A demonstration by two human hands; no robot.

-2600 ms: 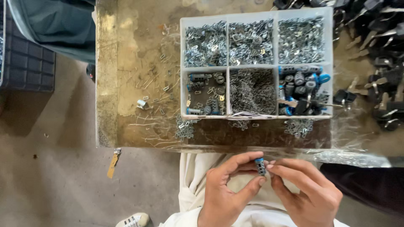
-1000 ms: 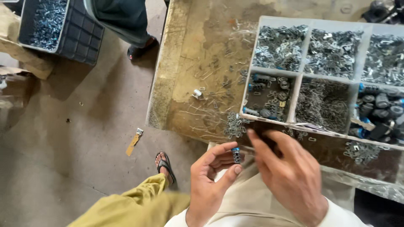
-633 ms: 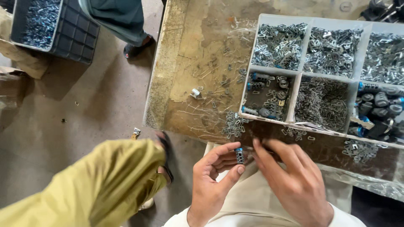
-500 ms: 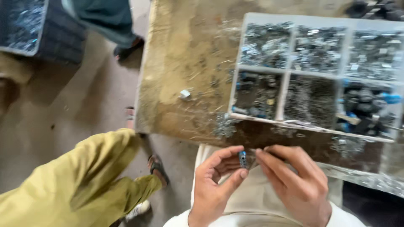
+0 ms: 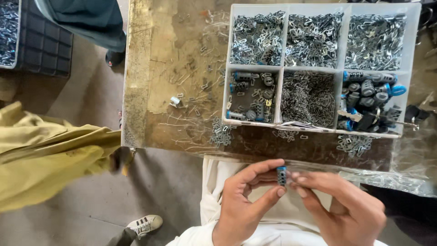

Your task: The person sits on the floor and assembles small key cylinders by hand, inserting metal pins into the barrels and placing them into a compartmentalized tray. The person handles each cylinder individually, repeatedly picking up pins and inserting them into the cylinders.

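Head view: both hands, left hand (image 5: 243,207) and right hand (image 5: 350,209), pinch a small grey cylinder (image 5: 282,175).

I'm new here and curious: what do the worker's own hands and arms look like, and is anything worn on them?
Both are bare: the left hand and the right hand have no gloves, and I can see no rings or watch. No sleeve shows at either wrist within the picture. The nails are short. Below the hands lies pale, off-white clothing over the person's lap.

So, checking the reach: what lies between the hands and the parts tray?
In the head view, bare dark table edge with loose metal clips and clear plastic sheet.
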